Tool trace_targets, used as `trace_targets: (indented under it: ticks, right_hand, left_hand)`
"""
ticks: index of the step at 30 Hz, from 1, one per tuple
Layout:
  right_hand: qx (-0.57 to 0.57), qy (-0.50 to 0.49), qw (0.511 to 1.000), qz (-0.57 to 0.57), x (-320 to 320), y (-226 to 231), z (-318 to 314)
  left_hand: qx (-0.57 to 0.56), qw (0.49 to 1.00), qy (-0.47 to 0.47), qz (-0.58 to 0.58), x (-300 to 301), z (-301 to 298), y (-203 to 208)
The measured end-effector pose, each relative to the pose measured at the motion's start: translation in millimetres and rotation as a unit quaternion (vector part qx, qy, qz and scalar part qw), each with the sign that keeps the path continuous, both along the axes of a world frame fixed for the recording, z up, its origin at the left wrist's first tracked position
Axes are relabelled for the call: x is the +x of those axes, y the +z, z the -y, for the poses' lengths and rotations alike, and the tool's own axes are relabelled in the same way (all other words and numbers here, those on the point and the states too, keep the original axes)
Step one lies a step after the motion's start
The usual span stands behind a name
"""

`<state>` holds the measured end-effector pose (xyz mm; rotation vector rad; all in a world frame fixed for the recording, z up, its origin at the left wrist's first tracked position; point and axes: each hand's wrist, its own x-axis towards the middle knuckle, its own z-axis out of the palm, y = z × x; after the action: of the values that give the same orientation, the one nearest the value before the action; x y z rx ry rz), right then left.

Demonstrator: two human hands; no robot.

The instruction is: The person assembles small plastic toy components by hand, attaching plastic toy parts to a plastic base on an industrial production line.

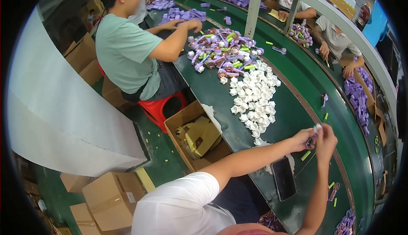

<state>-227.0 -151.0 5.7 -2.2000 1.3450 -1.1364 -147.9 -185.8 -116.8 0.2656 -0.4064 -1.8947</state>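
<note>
Over the green workbench, my left hand (304, 139) is closed round a small purple plastic piece (310, 142), partly hidden by the fingers. Close against it, my right hand (326, 143) pinches a small white flower-shaped cap (318, 126) at the top of that piece. Whether the two parts are joined I cannot tell. A heap of similar white caps (255, 94) spreads on the bench to the left of my hands. Behind it lies a pile of purple assemblies (225, 50) with green and copper-coloured parts. A bright green stick (305, 155) rests just below my hands.
A black phone (283, 179) lies near the bench edge. The curved green conveyor (312, 86) passes on the right with scattered pieces. A co-worker in a green shirt (127, 52) sits at left on a red stool (154, 111). An open carton (191, 135) stands below the bench edge.
</note>
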Motion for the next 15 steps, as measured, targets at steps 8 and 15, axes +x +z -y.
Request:
trace_targets:
  ticks: [8,15]
  right_hand:
    - [-0.115,-0.127,0.936,-0.308,-126.2,-101.4,-66.3]
    - [-0.099,-0.035,0.966,-0.235,-119.5,-77.0,-94.5]
  left_hand:
    - [0.012,0.994,0.024,0.105,10.8,-2.1,9.9]
    - [-0.006,0.991,-0.096,0.098,17.9,-5.3,18.7]
